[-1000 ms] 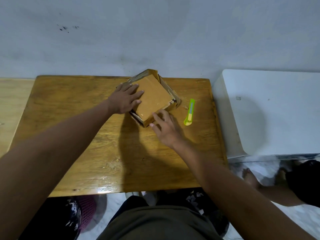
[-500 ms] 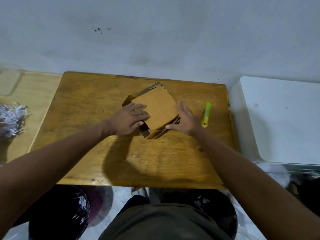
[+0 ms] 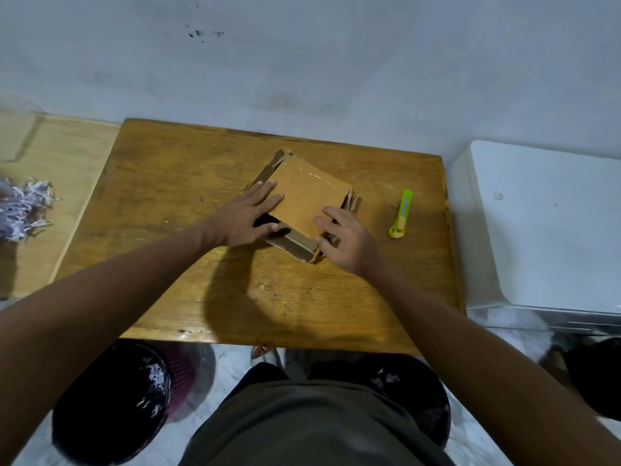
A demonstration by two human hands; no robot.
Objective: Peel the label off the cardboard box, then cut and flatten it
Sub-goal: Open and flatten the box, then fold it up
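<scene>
Cardboard box [image 3: 307,200]: it lies near the middle of the wooden surface [image 3: 168,183], turned at an angle and partly collapsed. The wide top panel faces up and shines a little, like tape. Loose flaps show at the far-left corner and at the right edge.
Left hand [image 3: 240,218]: it rests on the left edge of the box. The fingers are straight and spread, with the tips on the top panel. The thumb is at the near side, next to a dark gap under the panel.
Right hand [image 3: 346,242]: it is at the near-right corner of the box. The fingers are a little bent and spread, touching the panel and the folded edge there. I cannot tell if this grip pinches the flap or only presses it.
Utility knife [image 3: 401,213]: green and yellow, it lies on the surface to the right of the box, apart from both hands.
Shredded paper [image 3: 23,208]: a pale pile on the lighter surface at the far left.
White cabinet [image 3: 544,223]: it stands just beside the right edge of the surface.
Dark bin [image 3: 111,401]: on the floor under the near-left corner, with paper scraps inside.
</scene>
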